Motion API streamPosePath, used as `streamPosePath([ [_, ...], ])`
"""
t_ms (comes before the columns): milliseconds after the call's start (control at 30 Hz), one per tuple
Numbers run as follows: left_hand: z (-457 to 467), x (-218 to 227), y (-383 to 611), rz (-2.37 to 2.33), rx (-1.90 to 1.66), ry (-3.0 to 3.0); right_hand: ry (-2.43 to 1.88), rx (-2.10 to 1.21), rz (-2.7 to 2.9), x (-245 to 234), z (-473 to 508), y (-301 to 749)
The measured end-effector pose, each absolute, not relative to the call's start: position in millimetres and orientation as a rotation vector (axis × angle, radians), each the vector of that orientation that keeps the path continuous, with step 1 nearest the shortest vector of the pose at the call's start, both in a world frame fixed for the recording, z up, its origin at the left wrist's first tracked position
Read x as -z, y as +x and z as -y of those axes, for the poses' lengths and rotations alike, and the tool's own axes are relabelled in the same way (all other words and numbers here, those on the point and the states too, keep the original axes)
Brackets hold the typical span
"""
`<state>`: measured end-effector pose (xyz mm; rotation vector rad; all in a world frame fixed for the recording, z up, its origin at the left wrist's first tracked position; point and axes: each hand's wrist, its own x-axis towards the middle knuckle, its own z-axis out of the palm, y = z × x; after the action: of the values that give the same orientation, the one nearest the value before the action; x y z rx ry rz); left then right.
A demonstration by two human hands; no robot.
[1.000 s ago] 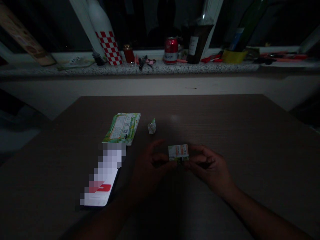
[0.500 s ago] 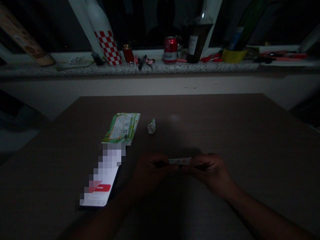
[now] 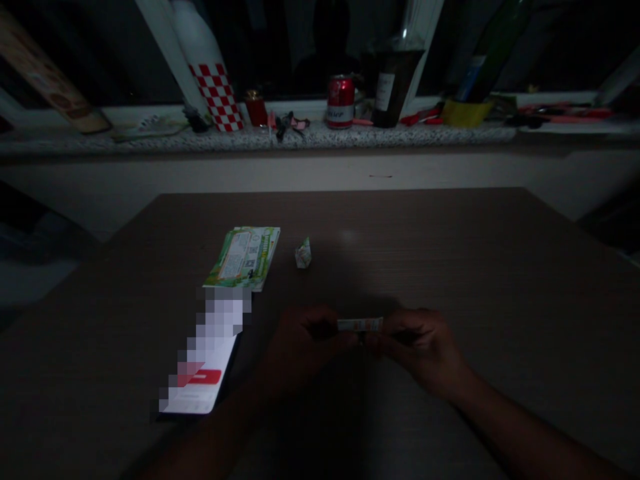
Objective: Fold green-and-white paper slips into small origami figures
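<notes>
Here, illegibly printed paper [image 3: 360, 325] in both hands [image 3: 307, 343] [image 3: 427, 343]

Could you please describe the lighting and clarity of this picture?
Head view: dim overall, the phone brightest, partly masked by pixelated blocks. Head view: left hand and right hand dark, print on the paper piece too small to read. Head view: faint glare on the table.
</notes>
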<state>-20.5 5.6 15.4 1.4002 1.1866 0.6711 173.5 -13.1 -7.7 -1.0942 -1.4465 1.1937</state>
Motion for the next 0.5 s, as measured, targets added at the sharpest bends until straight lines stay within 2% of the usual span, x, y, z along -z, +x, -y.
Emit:
streamPosePath([
  [167, -5.5, -14.7, -21.7, -1.224, -0.657, 1.474, -1.084, -1.296, 1.367, 10.7, 11.4, 171.9],
  [367, -5.0, -18.7, -19.7, -1.193, -0.663, 1.418, -1.103, -1.11, 1.434, 7.7, 10.8, 171.7],
  [500, -3.9, -15.8, -20.2, -1.173, -0.66, 1.424, -1.087, -1.202, 1.398, 8.6, 11.1, 171.7],
])
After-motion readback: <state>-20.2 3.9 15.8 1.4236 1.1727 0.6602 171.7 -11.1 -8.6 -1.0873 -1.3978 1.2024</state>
